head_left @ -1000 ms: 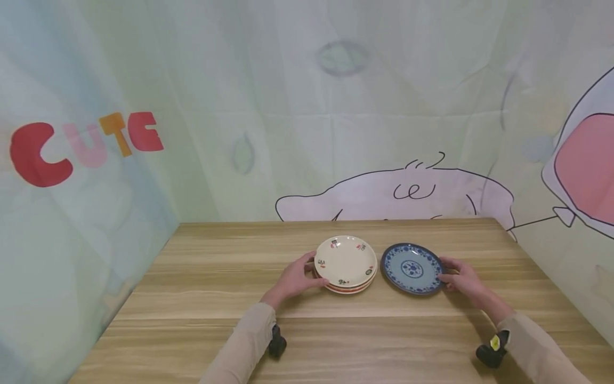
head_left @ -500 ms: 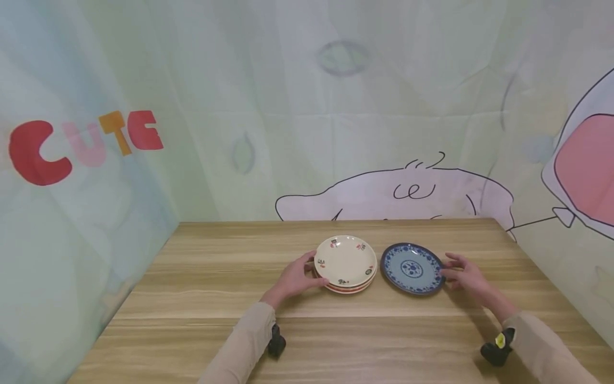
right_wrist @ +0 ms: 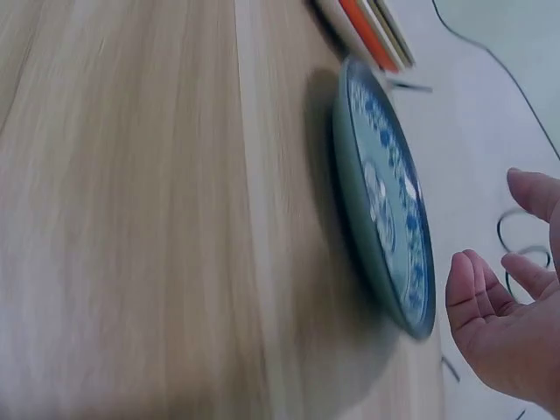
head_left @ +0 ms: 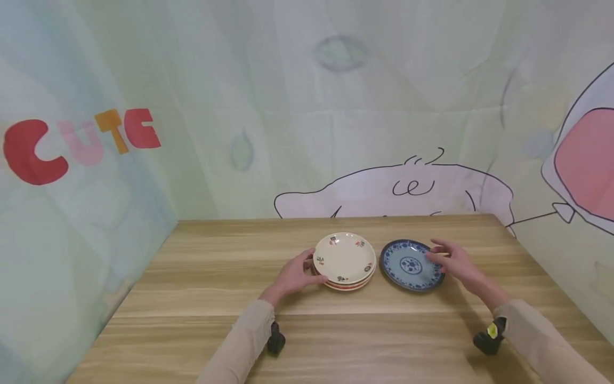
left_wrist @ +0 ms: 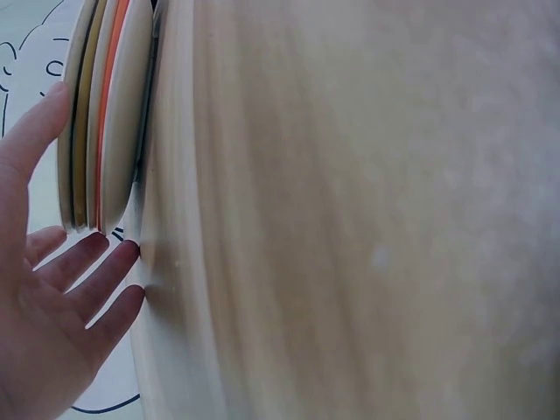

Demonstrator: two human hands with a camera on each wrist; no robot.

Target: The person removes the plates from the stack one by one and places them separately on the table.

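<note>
Left hand (head_left: pixel 293 276) spread, thumb and fingers around left side of cream plate stack (head_left: pixel 344 258). Right hand (head_left: pixel 458 264), fingers apart and loosely bent, hovers over right rim of blue plate (head_left: pixel 409 269). Blue plate just right of stack, both toward far side of wooden table (head_left: pixel 336 341).

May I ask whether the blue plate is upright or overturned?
Upright: the blue plate lies on the table with its patterned inside facing up.
</note>
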